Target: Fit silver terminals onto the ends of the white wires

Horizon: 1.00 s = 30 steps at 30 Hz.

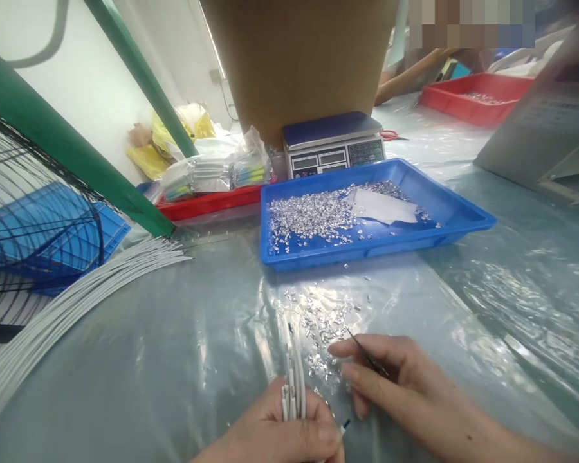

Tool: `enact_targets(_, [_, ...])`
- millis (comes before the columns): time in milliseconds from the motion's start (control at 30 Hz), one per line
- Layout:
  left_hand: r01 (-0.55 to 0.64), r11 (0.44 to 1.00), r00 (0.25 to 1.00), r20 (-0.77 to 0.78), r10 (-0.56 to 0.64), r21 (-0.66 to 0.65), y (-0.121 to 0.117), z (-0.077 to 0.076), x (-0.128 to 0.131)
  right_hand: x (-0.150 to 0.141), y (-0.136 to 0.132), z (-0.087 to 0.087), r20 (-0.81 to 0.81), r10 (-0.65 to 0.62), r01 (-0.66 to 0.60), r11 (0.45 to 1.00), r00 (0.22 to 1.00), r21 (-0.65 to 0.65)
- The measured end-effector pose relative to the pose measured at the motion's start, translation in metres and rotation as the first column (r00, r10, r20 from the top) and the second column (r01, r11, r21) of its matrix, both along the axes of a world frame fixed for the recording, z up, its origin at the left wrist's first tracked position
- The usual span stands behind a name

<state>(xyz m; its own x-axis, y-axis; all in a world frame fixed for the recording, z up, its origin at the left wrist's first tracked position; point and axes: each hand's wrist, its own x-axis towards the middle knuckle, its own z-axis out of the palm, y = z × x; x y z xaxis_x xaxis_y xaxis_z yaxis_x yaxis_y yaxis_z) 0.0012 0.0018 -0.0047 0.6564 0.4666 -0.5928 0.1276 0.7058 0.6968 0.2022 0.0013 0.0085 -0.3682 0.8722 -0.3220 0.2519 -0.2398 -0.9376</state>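
**Hands, wires and metal bits on a covered bench**

Left hand (275,434), nearest the lens at the lower edge, has its fingers closed around a small bundle of white wires (293,379) whose ends stand up and away from the viewer. Right hand (390,386), just beside it, pinches a thin dark tool (364,350) between thumb and forefinger, the tip pointing toward the wire ends. Loose metal bits (321,321) lie scattered on the clear plastic sheet (174,347) just beyond both hands. Farther back, a blue tray (463,222) holds a larger heap of the same bits and a white card (383,207). Behind the tray stands a scale (332,145) before a brown box (299,58). Long white wires (77,299) fan across the sheet at left.
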Motion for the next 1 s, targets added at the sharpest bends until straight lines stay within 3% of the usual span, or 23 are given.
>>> enact_targets(100, [0.048,0.993,0.998,0.041,-0.053,0.106,-0.001,0.003,0.004,0.001,-0.004,0.007,-0.018,0.143,-0.14,0.985,0.99,0.103])
enact_targets(267, [0.084,0.948,0.996,-0.015,-0.084,0.307,0.0,0.008,0.006,0.003,-0.008,0.013,-0.037,0.278,-0.274,0.957,0.96,0.097])
enact_targets(367, [0.131,0.91,0.99,0.0,-0.143,0.393,0.001,0.01,0.008,0.0,-0.006,0.01,-0.01,0.226,-0.225,0.972,0.974,0.059])
enact_targets(467, [0.195,0.93,0.972,0.066,-0.226,0.312,0.001,0.013,0.014,-0.005,-0.004,0.004,-0.023,0.07,-0.071,0.997,0.997,-0.036])
enact_targets(600, [0.158,0.945,0.974,0.115,-0.197,0.285,-0.001,0.016,0.018,-0.009,-0.006,-0.002,-0.16,0.051,-0.074,0.987,0.986,-0.14])
enact_targets(767, [0.241,0.932,0.97,-0.071,-0.231,0.27,-0.001,0.016,0.007,-0.006,-0.007,-0.001,-0.089,0.031,-0.044,0.987,0.996,-0.156])
enact_targets(833, [0.221,0.928,0.974,-0.109,-0.197,0.299,-0.001,0.015,0.002,-0.005,-0.007,-0.001,-0.073,0.043,-0.056,0.982,0.996,-0.183])
enact_targets(1000, [-0.017,0.895,0.993,-0.097,0.067,0.446,-0.002,0.005,0.004,-0.008,-0.005,-0.004,-0.071,0.025,-0.041,0.97,0.997,-0.238])
